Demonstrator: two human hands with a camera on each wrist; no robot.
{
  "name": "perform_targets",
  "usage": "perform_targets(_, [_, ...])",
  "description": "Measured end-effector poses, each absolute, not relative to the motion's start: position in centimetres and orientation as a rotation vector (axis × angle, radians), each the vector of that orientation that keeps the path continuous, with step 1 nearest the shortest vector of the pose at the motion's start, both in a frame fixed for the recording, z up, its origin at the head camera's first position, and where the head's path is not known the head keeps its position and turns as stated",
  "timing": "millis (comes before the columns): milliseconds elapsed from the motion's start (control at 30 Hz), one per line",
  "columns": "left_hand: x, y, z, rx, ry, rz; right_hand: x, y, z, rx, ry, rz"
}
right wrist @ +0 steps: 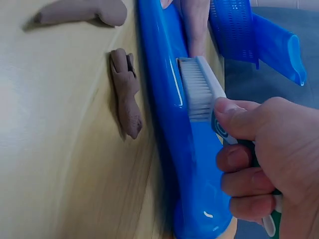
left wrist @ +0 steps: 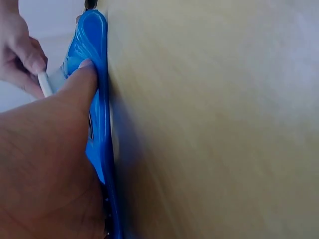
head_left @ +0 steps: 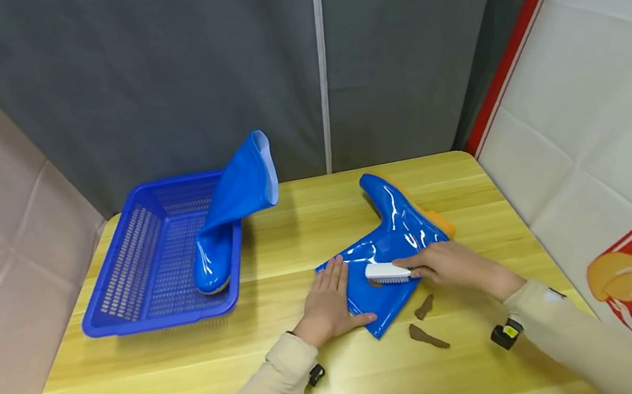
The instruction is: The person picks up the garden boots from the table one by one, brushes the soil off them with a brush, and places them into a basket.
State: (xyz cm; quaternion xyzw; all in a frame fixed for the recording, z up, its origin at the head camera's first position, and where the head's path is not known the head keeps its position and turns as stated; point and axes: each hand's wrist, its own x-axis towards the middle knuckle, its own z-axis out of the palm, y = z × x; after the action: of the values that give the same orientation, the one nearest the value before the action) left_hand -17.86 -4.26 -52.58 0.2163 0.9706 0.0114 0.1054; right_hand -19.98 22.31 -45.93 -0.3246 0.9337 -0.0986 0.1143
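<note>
A glossy blue rain boot [head_left: 389, 240] lies on its side on the wooden table, its orange sole [head_left: 438, 222] facing away to the right. My left hand [head_left: 329, 303] presses flat on the boot's shaft near the opening, fingers straight. In my right hand [head_left: 456, 265] is a white scrub brush [right wrist: 203, 92] with a green-and-white handle, fingers curled round it. Its bristles rest on the shaft, over a small brown patch [head_left: 376, 283]. Two brown, clay-like lumps lie beside the boot: a shorter one [right wrist: 125, 94] and a longer one [right wrist: 82, 12].
A blue plastic basket [head_left: 100, 324] stands at the table's left. A second blue boot [head_left: 235, 186] leans in it, toe down, its shaft sticking out over the right rim. A grey curtain [head_left: 207, 69] hangs behind the table, with pale walls at both sides.
</note>
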Motion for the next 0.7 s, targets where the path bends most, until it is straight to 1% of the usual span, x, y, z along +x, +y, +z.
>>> perform_targets(267, [-17.8, -4.2, -52.7, 0.648, 2.858, 0.079, -17.0, 24.1, -45.2, -1.044, 2.687, -0.288])
perform_targets(433, [-17.8, -4.0, -52.9, 0.651, 2.871, 0.059, -16.2, 24.6, -44.6, -0.983, 2.707, -0.321])
perform_targets(600, [-17.7, -4.1, -52.6, 0.652, 2.865, 0.069, -17.9, 24.1, -42.6, -0.849, 2.772, -0.330])
perform_targets(700, [-17.8, -4.2, -52.6, 0.646, 2.866, 0.070, -19.8, 23.3, -42.8, -0.841, 2.833, -0.271])
